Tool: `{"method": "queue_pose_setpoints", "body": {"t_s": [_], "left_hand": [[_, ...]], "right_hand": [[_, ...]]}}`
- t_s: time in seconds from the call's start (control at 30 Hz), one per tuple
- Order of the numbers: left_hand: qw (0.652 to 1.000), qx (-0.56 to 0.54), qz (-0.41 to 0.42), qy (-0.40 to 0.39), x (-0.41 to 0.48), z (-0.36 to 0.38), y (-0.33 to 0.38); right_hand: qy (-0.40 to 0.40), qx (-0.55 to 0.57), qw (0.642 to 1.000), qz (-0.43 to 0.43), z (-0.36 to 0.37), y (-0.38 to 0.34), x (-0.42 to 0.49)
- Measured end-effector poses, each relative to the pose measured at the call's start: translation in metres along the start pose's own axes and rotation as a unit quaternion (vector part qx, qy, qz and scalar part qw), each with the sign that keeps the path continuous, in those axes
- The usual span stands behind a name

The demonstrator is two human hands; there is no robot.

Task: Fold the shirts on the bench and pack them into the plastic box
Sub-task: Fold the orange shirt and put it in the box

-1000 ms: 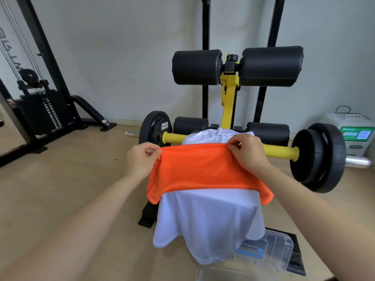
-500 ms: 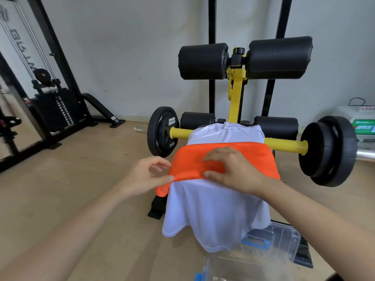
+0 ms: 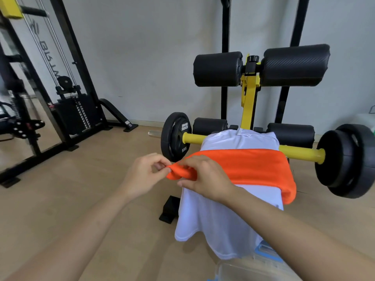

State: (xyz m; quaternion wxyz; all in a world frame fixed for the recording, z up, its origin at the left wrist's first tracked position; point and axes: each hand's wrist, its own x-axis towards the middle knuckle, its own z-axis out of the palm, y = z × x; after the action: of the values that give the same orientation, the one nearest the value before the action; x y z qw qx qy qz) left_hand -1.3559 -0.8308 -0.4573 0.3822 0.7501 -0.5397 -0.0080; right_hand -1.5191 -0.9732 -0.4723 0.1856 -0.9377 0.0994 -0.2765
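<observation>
Together, left hand (image 3: 145, 175), right hand (image 3: 205, 179) pinching bunched orange shirt (image 3: 255, 167), draped smooth white shirt (image 3: 219, 218) beneath

Both forearms reach forward, left hand (image 3: 146, 175) and right hand (image 3: 205, 179) close together (fingers curled, pinching).

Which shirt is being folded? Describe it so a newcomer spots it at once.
Find the yellow-framed bench with black roller pads. A white shirt drapes over its near end, and across that lies the orange shirt, folded into a band. It is the only orange cloth; the left hand and right hand pinch its left end.
</observation>
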Motion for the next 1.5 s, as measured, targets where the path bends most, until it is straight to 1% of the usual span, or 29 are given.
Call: {"method": "queue_pose_setpoints", "body": {"t_s": [0.07,0.13,0.2,0.23,0.27,0.33,0.37,0.43,0.5,0.57,0.73,0.87,0.97,1.03,1.13,1.23,1.4,1.5], "left_hand": [[1.0,-0.016,0.003,0.014,0.001,-0.001,0.005],[0.999,-0.016,-0.022,0.047,0.002,0.0,0.009],[0.991,0.001,-0.099,0.092,0.003,-0.001,0.014],[0.984,-0.009,-0.146,0.098,0.004,-0.003,0.016],[0.976,-0.046,-0.193,0.089,0.004,-0.004,0.02],[0.95,-0.149,-0.272,0.041,0.003,-0.005,0.029],[0.934,-0.196,-0.298,0.013,0.002,-0.006,0.034],[0.909,-0.269,-0.317,-0.025,0.0,-0.004,0.041],[0.894,-0.324,-0.307,-0.034,0.0,-0.001,0.043],[0.886,-0.354,-0.299,-0.033,0.001,0.0,0.042],[0.888,-0.342,-0.306,-0.03,0.005,0.002,0.035],[0.894,-0.327,-0.302,0.044,0.005,0.013,0.031],[0.899,-0.314,-0.289,0.103,0.009,0.026,0.028],[0.909,-0.286,-0.271,0.135,0.011,0.035,0.027],[0.934,-0.209,-0.236,0.168,0.016,0.044,0.03],[0.941,-0.167,-0.218,0.198,0.023,0.048,0.029],[0.955,-0.096,-0.198,0.198,0.025,0.042,0.019],[0.961,-0.057,-0.184,0.196,0.024,0.029,0.007]], "right_hand": [[0.016,-0.001,1.0,0.014,0.005,-0.002,0.009],[0.037,0.019,0.998,0.039,0.006,-0.002,0.015],[0.062,0.062,0.994,0.071,0.004,0.0,0.02],[0.075,0.084,0.99,0.085,0.003,0.002,0.021],[0.086,0.101,0.986,0.097,0.003,0.004,0.022],[0.103,0.129,0.979,0.118,0.002,0.007,0.022],[0.109,0.139,0.976,0.124,0.002,0.009,0.022],[0.115,0.152,0.974,0.124,0.003,0.009,0.019],[0.104,0.164,0.974,0.115,0.004,0.009,0.016],[0.081,0.169,0.978,0.097,0.005,0.007,0.013],[0.017,0.163,0.985,0.061,0.006,0.005,0.007],[-0.032,0.085,0.996,0.027,-0.013,0.003,-0.007],[-0.046,-0.001,0.997,0.058,-0.036,0.02,-0.022],[-0.078,-0.051,0.992,0.084,-0.053,0.034,-0.034],[-0.119,-0.118,0.975,0.147,-0.078,0.053,-0.05],[-0.12,-0.116,0.968,0.19,-0.096,0.068,-0.062],[-0.146,-0.089,0.969,0.181,-0.098,0.069,-0.073],[-0.166,-0.097,0.969,0.153,-0.087,0.058,-0.07]]}}
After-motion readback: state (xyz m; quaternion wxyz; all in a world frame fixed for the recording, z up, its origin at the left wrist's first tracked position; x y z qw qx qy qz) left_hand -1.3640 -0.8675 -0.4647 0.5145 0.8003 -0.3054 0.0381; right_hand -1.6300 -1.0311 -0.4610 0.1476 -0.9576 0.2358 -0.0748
